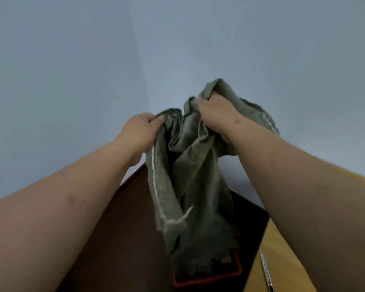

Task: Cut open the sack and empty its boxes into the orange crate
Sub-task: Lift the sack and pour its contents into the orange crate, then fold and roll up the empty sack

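Below the hanging sack (188,186), the orange crate (207,277) is mostly hidden; boxes not discernible. Left hand (139,133) and right hand (215,114) each clench sack fabric, apart. Dark table (122,239), pale blue walls (72,70).

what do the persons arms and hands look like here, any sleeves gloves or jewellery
Both forearms are bare as far as the view reaches: no sleeves, no gloves, and no watch, bracelet or ring showing on the left hand or the right hand. Each forearm carries a small darker mark.
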Tool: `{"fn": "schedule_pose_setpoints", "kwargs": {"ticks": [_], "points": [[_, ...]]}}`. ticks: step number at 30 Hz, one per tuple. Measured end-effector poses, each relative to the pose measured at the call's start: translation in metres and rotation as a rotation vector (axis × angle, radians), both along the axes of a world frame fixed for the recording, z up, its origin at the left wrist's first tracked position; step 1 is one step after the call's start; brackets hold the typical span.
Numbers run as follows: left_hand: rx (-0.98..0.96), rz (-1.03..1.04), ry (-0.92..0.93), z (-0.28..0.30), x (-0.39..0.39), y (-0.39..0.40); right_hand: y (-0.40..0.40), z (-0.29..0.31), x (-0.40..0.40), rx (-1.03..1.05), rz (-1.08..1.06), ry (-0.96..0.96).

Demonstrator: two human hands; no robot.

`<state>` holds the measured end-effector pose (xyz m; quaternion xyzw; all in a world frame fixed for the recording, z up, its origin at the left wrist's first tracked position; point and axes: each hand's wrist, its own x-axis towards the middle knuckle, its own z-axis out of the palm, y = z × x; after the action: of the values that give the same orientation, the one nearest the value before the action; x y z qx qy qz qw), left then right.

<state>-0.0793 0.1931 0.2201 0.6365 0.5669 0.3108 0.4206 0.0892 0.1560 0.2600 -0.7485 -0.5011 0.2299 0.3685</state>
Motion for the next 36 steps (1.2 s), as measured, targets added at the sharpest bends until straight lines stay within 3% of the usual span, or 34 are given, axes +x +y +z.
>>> {"fn": "schedule_pose_setpoints", "kwargs": {"ticks": [2,5,7,10,15,18,23,27,29,33,36], "points": [[0.075,0.062,0.005,0.018,-0.003,0.004,-0.002,0.012,0.002,0.035,-0.015,-0.031],[0.227,0.335,-0.247,0.059,-0.013,0.019,-0.008,0.043,0.007,0.387,-0.204,0.098],[0.189,0.277,-0.282,0.078,-0.015,0.021,-0.008,0.051,0.006,0.201,-0.09,0.077],[0.173,0.22,-0.123,0.083,-0.021,0.019,-0.013,0.054,0.003,-0.058,0.01,-0.111],[0.338,0.616,-0.279,0.1,-0.052,0.03,-0.018,0.072,0.003,-0.009,-0.029,-0.265],[0.381,0.733,-0.322,0.112,-0.071,0.034,-0.024,0.084,0.006,-0.031,-0.097,-0.438],[0.369,0.683,-0.348,0.136,-0.096,0.038,-0.037,0.105,0.004,-0.043,-0.169,-0.723],[0.211,0.364,-0.252,0.131,-0.095,0.031,-0.034,0.098,-0.018,0.129,-0.16,-0.911],[0.247,0.364,-0.197,0.128,-0.098,0.027,-0.027,0.089,-0.026,0.105,-0.022,-0.863],[0.167,0.343,-0.359,0.133,-0.111,0.022,-0.019,0.086,-0.04,-0.209,0.235,-0.546],[0.117,0.32,-0.415,0.139,-0.118,0.014,-0.025,0.086,-0.052,-0.256,0.315,-0.386]]}}
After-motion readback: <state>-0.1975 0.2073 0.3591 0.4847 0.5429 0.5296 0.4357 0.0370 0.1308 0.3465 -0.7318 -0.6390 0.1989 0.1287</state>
